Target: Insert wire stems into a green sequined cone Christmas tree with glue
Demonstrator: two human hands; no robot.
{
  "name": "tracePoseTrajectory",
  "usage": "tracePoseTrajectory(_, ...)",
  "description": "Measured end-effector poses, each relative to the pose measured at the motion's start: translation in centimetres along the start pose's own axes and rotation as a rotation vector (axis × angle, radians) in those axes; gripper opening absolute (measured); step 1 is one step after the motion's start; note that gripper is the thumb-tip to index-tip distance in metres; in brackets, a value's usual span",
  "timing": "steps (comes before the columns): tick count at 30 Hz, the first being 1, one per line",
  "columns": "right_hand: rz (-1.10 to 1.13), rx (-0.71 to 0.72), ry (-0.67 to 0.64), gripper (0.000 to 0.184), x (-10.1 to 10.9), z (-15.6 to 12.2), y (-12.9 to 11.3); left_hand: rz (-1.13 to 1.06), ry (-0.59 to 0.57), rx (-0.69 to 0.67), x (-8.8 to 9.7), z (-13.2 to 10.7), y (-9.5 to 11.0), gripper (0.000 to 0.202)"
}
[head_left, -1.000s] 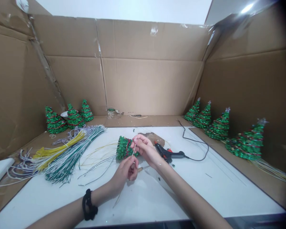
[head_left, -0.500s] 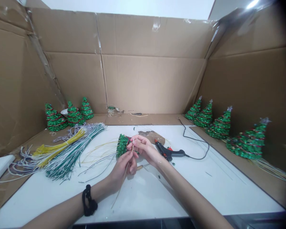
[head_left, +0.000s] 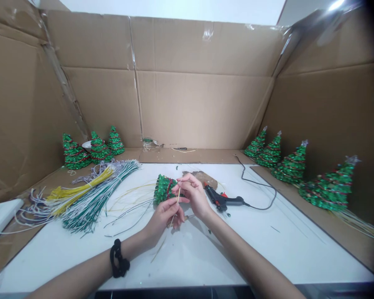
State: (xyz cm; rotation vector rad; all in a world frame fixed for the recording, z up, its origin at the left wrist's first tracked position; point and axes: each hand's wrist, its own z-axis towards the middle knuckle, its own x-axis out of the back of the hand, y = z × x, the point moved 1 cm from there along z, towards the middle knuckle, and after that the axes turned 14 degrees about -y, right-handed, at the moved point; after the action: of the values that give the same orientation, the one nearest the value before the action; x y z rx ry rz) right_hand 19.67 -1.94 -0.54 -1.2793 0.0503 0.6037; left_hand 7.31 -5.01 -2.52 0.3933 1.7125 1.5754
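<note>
Thin yellowish wires run down from between my hands toward the front of the white table. My left hand pinches them between thumb and fingers. Just above, my right hand has its fingertips closed on their upper end. Right behind my hands a green beaded Christmas tree lies on its side, partly hidden by my fingers. Loose yellow and dark wires trail from its base to the left. Under my hands, a wooden-handled tool is mostly covered.
A black glue gun with a cable lies right of my hands, beside a brown board. Bundles of green-white wires and yellow wires lie left. Finished trees line both sides. Cardboard walls enclose the table.
My hands have shifted slightly, and the wires between them now stand out more clearly. The view has moved a little. The tree and glue gun lie as before.
</note>
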Motion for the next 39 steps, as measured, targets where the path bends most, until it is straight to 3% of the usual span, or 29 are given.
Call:
tracePoseTrajectory(7, -0.003, 0.039, 0.044, 0.01, 0.6, 0.2, -0.3, 0.059, -0.03, 0.051, -0.1, 0.2, -0.4, 0.043)
tracePoseTrajectory(11, -0.018, 0.121, 0.123, 0.011, 1.1, 0.5, -1.3, 0.11, -0.01, 0.033, -0.3, 0.2, -0.7, 0.033)
tracePoseTrajectory(23, -0.037, 0.323, 0.296, 0.017, 3.9, 1.0, -3.9, 0.159, -0.015, 0.037, -0.3, 0.1, -1.2, 0.031)
tracePoseTrajectory(29, -0.091, 0.378, 0.409, 0.011, 5.4, 1.0, -4.5, 0.223, -0.01, 0.046, -0.4, 0.1, -1.2, 0.028)
tracePoseTrajectory(32, -0.332, 0.491, 0.552, 0.003, 6.0, 0.4, -4.9, 0.317, 0.029, 0.051, -0.3, -0.1, -0.9, 0.025)
tracePoseTrajectory(35, -0.883, 0.678, 0.704, 0.019, 5.5, -0.7, -5.9, 0.435, 0.052, 0.055, -0.4, -0.4, -0.7, 0.023)
tracePoseTrajectory(37, -1.231, 0.752, 0.687, 0.022, 4.5, -1.4, -6.3, 0.485, 0.049, 0.053, -0.4, -0.5, -0.7, 0.022)
tracePoseTrajectory(39, -1.419, 0.783, 0.527, 0.018, 2.9, -1.8, -6.4, 0.506, 0.043, 0.052, -0.3, -0.4, -0.8, 0.022)
